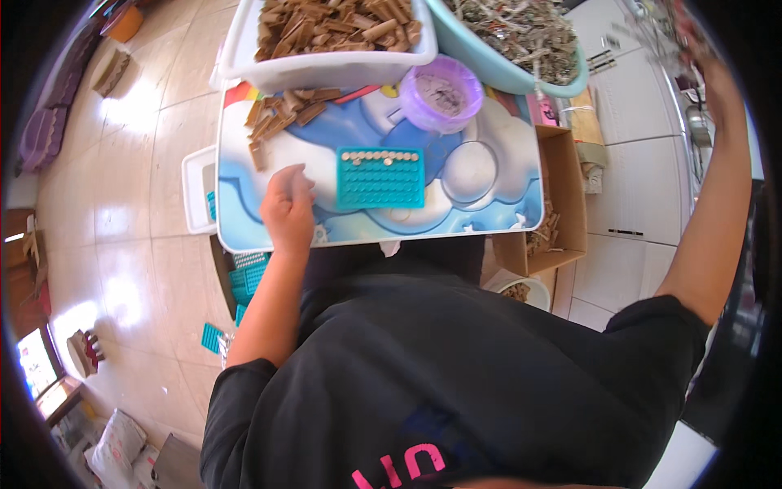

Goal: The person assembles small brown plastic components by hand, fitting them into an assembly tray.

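On the table lies a teal mould tray with rows of round cavities. Small pale round pieces fill its top row, and a few loose ones rest just below. Left of the tray, my left hand hovers with its fingers curled together; whatever is inside them, if anything, is hidden. Short brown strips are scattered beyond that hand. My right arm stretches far out to the upper right, where my right hand is blurred beside cluttered items on a counter.
A white bin of brown strips, a purple bowl and a light-blue tub of shredded material stand at the table's far side. A cardboard box sits to the right. More teal trays lie below the table's left edge.
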The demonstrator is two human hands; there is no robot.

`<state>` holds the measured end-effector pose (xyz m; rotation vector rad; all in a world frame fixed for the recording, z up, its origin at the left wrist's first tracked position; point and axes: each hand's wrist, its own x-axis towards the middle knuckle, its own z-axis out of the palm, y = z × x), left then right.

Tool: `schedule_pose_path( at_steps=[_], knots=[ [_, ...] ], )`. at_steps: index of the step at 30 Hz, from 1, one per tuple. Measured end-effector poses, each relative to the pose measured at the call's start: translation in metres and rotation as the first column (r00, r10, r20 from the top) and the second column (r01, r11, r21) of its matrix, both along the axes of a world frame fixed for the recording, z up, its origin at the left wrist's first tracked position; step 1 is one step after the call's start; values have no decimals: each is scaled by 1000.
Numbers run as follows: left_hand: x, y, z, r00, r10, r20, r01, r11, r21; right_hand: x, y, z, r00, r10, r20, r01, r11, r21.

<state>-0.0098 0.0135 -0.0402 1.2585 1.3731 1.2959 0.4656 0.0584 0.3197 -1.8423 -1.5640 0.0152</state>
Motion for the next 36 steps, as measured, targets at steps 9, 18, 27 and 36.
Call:
schedule_pose_path(
  at_steps=[9, 18, 27, 36],
  knots=[
    [0, -4, 7, 997, -5, 80, 4, 1000, 11, -71, -94, -170, 893, -154, -424, -20, 925, -379],
    [-20, 65, 33, 649, 297, -701, 118, 871, 478, -92, -96, -263, 715, -346, -607, -70, 829, -555],
    [-24, 89, 11, 522, 55, -851, 241, 948, 209, -108, -77, -249, 727, -71, -683, -91, 976, -198],
    [3, 104, 39, 462, 197, -864, 268, 898, 348, -95, -85, -246, 785, -201, -586, 2, 947, -322]
  ],
)
